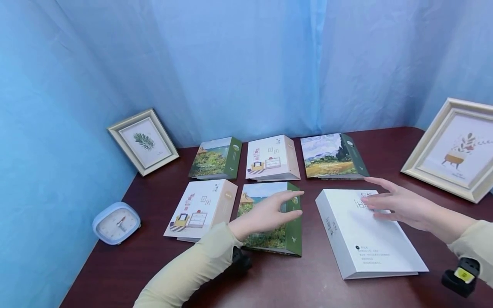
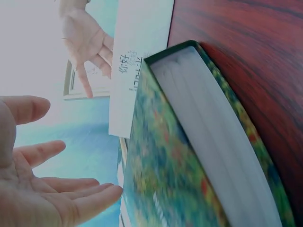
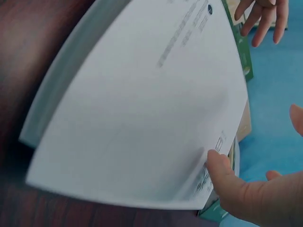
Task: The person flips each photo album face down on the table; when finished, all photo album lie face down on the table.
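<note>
My left hand (image 1: 267,211) hovers over the front landscape album (image 1: 293,233), fingers spread and holding nothing. That album has a painted cover with a dark green spine, and its pale page edges show in the left wrist view. To its right lies a thick white album (image 1: 371,248) with dark print on cover and spine. Above the far part of this album is my right hand (image 1: 404,207), its fingers loosely extended. In the right wrist view the right thumb (image 3: 220,172) is close over the printed characters; whether it touches the cover I cannot tell.
Behind lie another landscape album (image 1: 212,158), a furniture-print album (image 1: 271,158) and a wheat-field album (image 1: 331,156). A second furniture-print album (image 1: 204,209) lies at left. Around them stand a blue clock (image 1: 117,223), a leaf picture frame (image 1: 144,141) and a plant picture frame (image 1: 454,149).
</note>
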The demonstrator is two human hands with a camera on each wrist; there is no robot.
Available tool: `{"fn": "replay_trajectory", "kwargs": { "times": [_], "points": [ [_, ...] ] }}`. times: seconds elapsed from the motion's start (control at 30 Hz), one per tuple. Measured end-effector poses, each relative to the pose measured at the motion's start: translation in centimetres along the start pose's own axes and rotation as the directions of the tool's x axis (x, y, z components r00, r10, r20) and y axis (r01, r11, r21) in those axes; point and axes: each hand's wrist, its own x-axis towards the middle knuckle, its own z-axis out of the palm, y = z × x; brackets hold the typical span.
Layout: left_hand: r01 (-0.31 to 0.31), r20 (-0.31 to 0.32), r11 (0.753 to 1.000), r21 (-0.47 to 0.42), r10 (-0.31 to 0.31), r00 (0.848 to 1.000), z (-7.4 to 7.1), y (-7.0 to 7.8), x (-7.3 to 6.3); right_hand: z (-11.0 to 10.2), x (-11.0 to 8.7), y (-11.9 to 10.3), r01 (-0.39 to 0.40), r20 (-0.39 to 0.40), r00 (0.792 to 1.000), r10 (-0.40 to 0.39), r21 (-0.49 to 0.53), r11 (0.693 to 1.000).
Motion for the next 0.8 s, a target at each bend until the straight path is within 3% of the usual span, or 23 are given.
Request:
{"fn": "replay_trajectory", "kwargs": {
  "times": [0.2,0.43,0.6,0.8],
  "points": [
    [0.024,0.006,0.982,-0.186,-0.023,1.000,1.1,0.5,1.4,-1.0,-0.9,1.0,-0.053,-0.013,0.999,0.052,-0.103,0.993],
    [0.061,0.026,0.960,-0.275,-0.056,0.998,2.5,1.8,3.2,-1.3,-1.7,2.1,-0.109,-0.015,0.994,0.108,-0.089,0.990],
    [0.084,0.064,0.958,-0.275,-0.069,0.996,3.5,2.3,4.2,-1.3,-1.8,3.0,-0.129,-0.017,0.992,0.128,-0.085,0.988],
    [0.113,0.103,0.977,-0.180,-0.095,0.990,4.8,2.8,4.9,-1.1,-1.5,3.6,-0.175,-0.025,0.984,0.174,-0.058,0.983]
  ]
}}
